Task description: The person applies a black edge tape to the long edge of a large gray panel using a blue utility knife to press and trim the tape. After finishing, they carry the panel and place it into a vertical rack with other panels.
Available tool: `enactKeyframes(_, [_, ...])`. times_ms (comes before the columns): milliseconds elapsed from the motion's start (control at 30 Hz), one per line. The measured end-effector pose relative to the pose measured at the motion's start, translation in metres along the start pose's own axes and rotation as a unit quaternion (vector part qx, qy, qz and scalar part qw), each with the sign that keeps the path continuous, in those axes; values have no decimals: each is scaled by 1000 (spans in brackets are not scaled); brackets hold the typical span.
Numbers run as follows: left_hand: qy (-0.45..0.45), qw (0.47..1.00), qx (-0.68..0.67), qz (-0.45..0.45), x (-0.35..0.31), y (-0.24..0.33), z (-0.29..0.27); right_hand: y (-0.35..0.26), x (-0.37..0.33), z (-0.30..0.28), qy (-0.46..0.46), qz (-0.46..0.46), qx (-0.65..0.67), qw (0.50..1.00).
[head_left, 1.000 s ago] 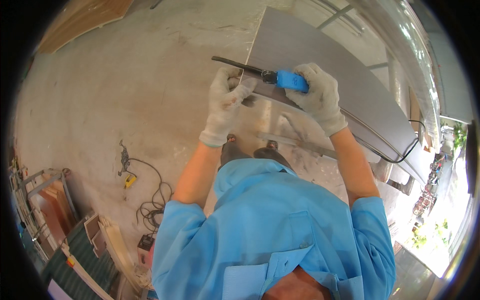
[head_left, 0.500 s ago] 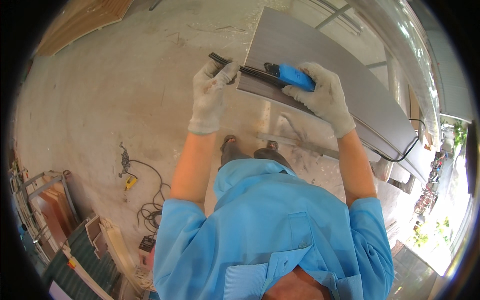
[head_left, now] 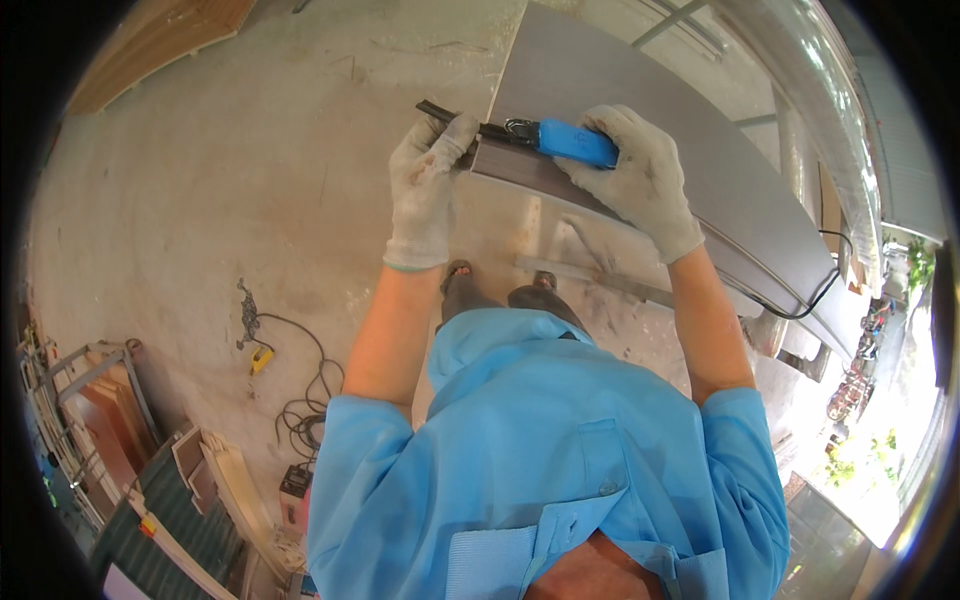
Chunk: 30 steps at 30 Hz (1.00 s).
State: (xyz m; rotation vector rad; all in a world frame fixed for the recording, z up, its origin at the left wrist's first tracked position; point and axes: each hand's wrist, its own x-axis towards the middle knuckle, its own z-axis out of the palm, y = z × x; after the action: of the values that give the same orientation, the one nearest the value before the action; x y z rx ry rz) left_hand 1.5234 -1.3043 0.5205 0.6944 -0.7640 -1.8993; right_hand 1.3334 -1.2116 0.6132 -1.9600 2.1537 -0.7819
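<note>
My gloved left hand (head_left: pixel 424 185) pinches a thin black strip (head_left: pixel 436 111) between thumb and fingers, its free end sticking out past the glove. In my gloved right hand (head_left: pixel 641 180) is a blue hand tool (head_left: pixel 578 143) with a black end; its exact kind I cannot make out. The tool's black end lies on or just beside the strip, to the right of my left hand. Both hands are at the near left corner of a long grey-brown panel (head_left: pixel 600 60). The right palm hides part of the tool and whatever strip lies behind it.
A black cable (head_left: pixel 803 316) hangs at the panel's right end. On the floor at left lie a yellow plug or connector (head_left: pixel 262 360) and a coiled cord (head_left: pixel 300 425). Boards stand in a metal rack (head_left: pixel 100 400) at lower left; a wooden panel (head_left: pixel 160 50) is at upper left.
The blue tool has shifted left toward my left hand and now sits more level. The black strip's layers, spread earlier, look closer together. My left hand has barely moved.
</note>
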Motion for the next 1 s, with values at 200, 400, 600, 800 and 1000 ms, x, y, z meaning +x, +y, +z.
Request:
enactKeyframes(200, [1, 999, 24, -23, 2, 1, -3, 4, 11, 0, -11, -52, -1, 999])
enactKeyframes(400, [-10, 1000, 8, -4, -2, -2, 0, 7, 17, -1, -37, -59, -23, 997])
enactKeyframes(600, [-36, 999, 24, -1, -9, 5, 6, 6, 13, 6, -16, -65, -25, 997])
enactKeyframes(800, [-46, 997, 64, 23, -10, 7, 3, 1, 15, 9, -7, -84, -41, 996])
enactKeyframes(1000, [-53, 997, 50, 38, -6, -3, -4, -1, 26, 18, 1, -125, -55, 991])
